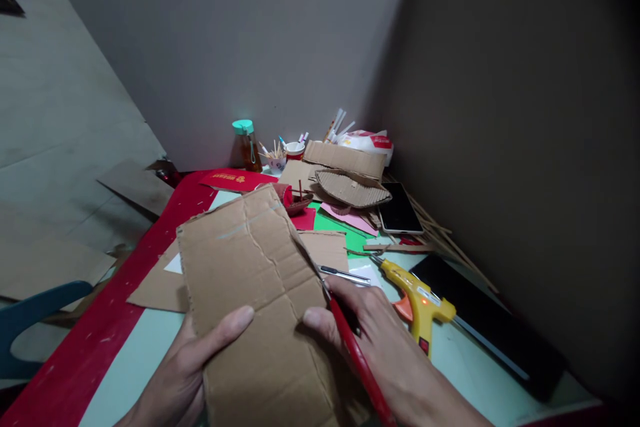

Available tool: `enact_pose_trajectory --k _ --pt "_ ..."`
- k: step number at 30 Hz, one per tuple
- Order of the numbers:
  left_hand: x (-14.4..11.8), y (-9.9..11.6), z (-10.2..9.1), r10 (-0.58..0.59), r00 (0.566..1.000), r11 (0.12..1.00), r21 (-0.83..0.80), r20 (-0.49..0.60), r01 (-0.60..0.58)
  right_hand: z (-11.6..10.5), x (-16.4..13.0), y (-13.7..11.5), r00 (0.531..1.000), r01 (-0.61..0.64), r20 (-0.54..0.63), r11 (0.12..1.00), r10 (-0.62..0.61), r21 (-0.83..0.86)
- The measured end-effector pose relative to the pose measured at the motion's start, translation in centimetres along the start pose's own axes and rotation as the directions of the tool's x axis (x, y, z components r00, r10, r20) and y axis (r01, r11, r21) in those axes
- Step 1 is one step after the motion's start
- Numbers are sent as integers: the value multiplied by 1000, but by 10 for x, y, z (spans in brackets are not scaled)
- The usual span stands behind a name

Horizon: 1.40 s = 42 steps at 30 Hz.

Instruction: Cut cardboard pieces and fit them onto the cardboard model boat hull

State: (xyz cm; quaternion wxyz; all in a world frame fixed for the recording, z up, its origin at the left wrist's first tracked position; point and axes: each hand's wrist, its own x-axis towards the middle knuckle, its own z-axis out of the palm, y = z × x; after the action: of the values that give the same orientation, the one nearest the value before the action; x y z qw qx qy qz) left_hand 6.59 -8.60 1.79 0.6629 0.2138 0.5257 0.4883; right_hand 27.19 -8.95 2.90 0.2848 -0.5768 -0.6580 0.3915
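Observation:
A creased brown cardboard sheet [250,280] is tilted up in front of me, with a faint bluish line near its top. My left hand [200,353] grips its left edge, thumb on the face and fingers hidden behind. At the right edge, my right hand [373,320] is closed around a slim red pen-like tool [357,353], whose dark tip meets the cardboard's edge. The right thumb rests on the cardboard. Just beyond that hand lies a slim cutter-like tool [345,274]. A yellow hot glue gun [420,303] lies to its right.
Cut cardboard pieces [350,188], a small boat model [299,203] and a phone [400,208] lie farther back. A teal-lidded bottle [249,147] and a cup of sticks [275,164] stand near the wall. A black flat slab [500,330] lies right. A blue chair part [30,327] is at left.

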Motion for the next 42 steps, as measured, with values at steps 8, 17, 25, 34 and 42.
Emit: enact_pose_trajectory --k 8,17,25,34,42 --pt "-1 0 0 -11 1000 1000 2 -19 11 5 4 3 1000 12 -2 1000 -12 4" --pt "-4 1 -1 -49 998 998 32 37 48 2 7 -3 998 51 -28 999 -51 -15" --pt "-3 -1 -2 -26 1000 999 26 18 25 4 11 -1 997 78 -18 997 -77 28" --pt "-7 -1 0 11 999 999 43 33 -12 6 14 -4 990 129 -61 991 -127 37" --pt "-10 0 1 -78 993 997 23 85 76 1 19 5 997 4 -81 979 13 204"
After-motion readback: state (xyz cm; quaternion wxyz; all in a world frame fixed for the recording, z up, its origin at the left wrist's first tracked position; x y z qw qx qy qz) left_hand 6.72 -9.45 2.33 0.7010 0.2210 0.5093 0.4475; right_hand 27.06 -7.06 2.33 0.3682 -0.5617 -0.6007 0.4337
